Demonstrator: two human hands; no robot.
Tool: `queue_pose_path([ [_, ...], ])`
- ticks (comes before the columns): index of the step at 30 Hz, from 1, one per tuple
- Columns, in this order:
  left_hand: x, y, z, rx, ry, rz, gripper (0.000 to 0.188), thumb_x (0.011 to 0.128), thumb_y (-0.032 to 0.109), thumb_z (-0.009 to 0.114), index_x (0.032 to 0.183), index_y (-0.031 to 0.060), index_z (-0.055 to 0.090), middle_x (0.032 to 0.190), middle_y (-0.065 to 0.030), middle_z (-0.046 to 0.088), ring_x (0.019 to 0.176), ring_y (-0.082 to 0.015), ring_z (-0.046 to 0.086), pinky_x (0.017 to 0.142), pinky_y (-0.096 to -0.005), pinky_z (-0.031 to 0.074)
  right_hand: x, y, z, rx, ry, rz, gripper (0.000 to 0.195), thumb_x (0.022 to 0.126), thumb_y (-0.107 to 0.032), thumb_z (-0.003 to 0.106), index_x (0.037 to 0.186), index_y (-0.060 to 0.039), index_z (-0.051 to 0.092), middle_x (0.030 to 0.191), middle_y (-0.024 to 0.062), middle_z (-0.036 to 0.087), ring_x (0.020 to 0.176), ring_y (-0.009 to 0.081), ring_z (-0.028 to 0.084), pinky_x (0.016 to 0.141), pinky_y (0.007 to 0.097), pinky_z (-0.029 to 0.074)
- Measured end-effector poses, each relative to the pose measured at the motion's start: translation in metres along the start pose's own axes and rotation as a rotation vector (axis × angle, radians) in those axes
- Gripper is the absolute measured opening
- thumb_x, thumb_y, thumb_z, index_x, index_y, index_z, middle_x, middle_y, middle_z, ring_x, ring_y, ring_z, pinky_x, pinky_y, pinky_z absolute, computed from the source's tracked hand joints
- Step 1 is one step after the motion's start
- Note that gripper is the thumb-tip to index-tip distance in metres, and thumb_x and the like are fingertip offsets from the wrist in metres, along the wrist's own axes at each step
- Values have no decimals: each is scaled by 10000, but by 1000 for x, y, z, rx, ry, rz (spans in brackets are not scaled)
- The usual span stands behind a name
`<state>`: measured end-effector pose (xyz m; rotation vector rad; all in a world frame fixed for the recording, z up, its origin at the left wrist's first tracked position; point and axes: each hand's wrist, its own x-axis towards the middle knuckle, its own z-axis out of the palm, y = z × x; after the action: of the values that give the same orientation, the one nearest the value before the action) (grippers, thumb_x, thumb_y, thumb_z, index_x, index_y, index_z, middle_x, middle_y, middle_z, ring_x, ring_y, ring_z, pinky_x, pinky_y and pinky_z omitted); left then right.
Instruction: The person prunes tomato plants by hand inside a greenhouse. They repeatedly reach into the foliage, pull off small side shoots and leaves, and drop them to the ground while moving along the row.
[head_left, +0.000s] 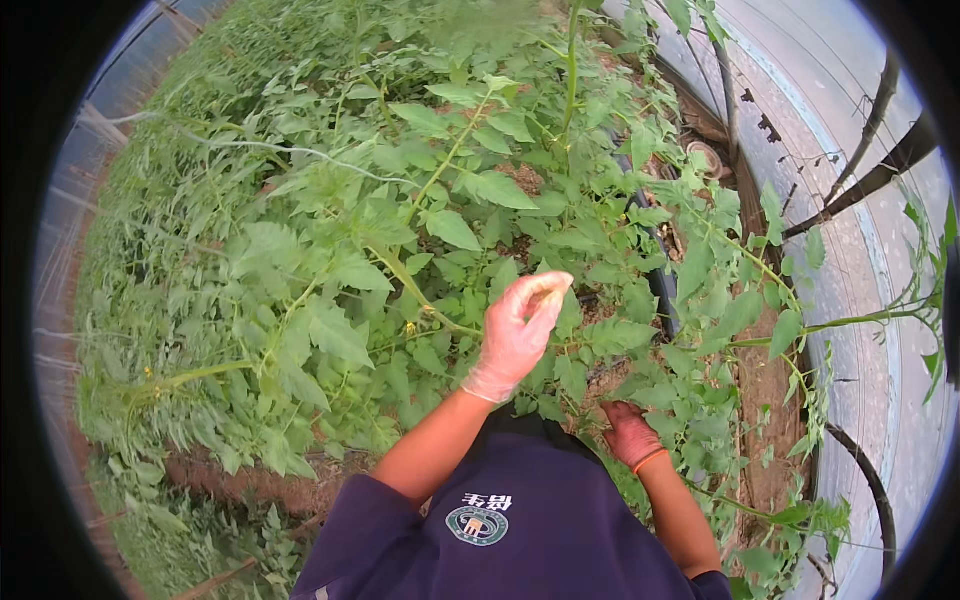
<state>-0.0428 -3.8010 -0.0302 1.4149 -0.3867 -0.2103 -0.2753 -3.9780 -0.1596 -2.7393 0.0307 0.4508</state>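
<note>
My left hand (517, 337), in a thin clear glove, is raised over the tomato foliage with its thumb and fingertips pinched together. No object shows between them, though something very small could be hidden. A thick tomato stem (409, 281) slopes down towards this hand and passes out of sight behind it. Lower and to the right, my right hand (630, 433) is among the leaves beside my body, also apparently gloved, with an orange band (649, 460) at the wrist. Its fingertips are partly hidden, so its grip is unclear.
Dense tomato plants (225, 247) fill the left and far side. A pale string (300, 152) crosses above them. A black pipe (661, 289) runs along the soil to the right. Beyond it stand the greenhouse's plastic film wall (847, 382) and a dark curved pole (862, 465).
</note>
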Motion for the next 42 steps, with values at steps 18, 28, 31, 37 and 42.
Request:
queue_pose_path([
  [18,21,68,-176,131,-110,-289,577,977,403,669,1419,47,566,1292,-62,674,1207,-172,617,1005,-328,463,-3,-126,-112,360,273,-563,297,875,-116,718,1169,-89,679,1049,126,708,943,344,684,824,420,559],
  [28,49,15,-172,-375,-170,-226,250,960,185,700,1167,60,636,977,-38,685,840,-126,631,761,-313,529,139,-293,-211,791,453,-396,609,845,-169,769,1399,-81,531,1292,144,658,1109,269,656,1013,385,512],
  [31,77,-21,-210,-168,-91,-64,228,986,161,657,1189,62,630,967,-47,689,855,-137,658,772,-329,548,185,-277,-187,-240,814,-758,598,837,-218,761,1361,-53,525,1095,74,652,1057,198,653,987,353,520],
  [37,19,28,-244,-96,182,-234,260,1062,344,548,1171,121,625,990,-9,725,921,-123,699,802,-307,550,108,-299,-239,1219,241,-444,783,796,-84,734,1521,-64,439,902,16,628,922,163,632,1038,404,486],
  [42,-20,22,-258,-187,96,-146,268,1076,391,515,1150,150,606,1093,-13,714,998,-149,695,836,-321,549,101,-300,-284,1275,362,-553,832,845,-150,752,1573,-60,359,923,-4,581,869,128,618,900,311,541],
])
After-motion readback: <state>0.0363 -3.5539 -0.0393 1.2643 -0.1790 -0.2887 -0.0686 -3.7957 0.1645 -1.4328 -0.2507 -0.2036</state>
